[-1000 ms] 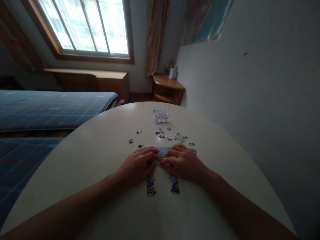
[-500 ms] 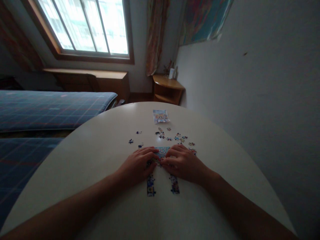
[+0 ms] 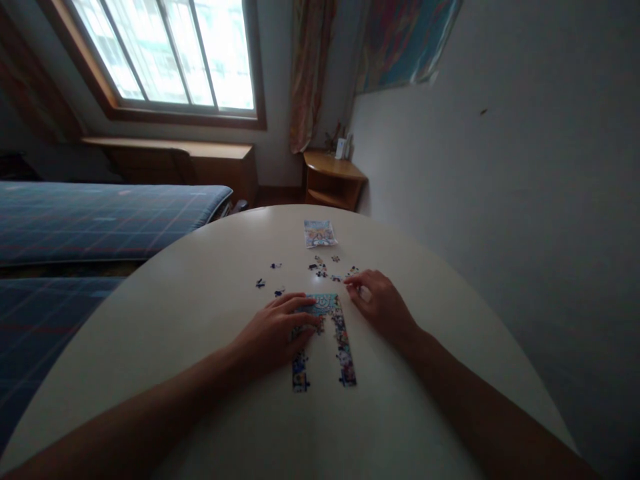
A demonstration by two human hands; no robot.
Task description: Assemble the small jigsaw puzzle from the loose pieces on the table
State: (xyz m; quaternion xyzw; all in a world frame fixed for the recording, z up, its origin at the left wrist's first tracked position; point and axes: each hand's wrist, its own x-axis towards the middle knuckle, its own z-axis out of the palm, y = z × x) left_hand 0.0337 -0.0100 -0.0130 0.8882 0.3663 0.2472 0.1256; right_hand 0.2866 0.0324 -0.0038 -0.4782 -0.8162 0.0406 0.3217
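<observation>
A partly joined jigsaw puzzle lies on a round white table, shaped like an arch with a top strip and two side strips. My left hand rests flat on its left part, fingers stretched out. My right hand lies to the right of the puzzle among loose pieces, its fingers curled down onto them. Whether it grips a piece is hidden. A small printed picture card lies farther back on the table.
Two more loose pieces lie to the left of the puzzle. A bed with a blue plaid cover stands left of the table. A wall runs close on the right. A wooden corner shelf and a window are behind.
My right hand has lifted off the puzzle's right strip and moved right and back to the loose pieces, uncovering that strip. My left hand has stayed in place.
</observation>
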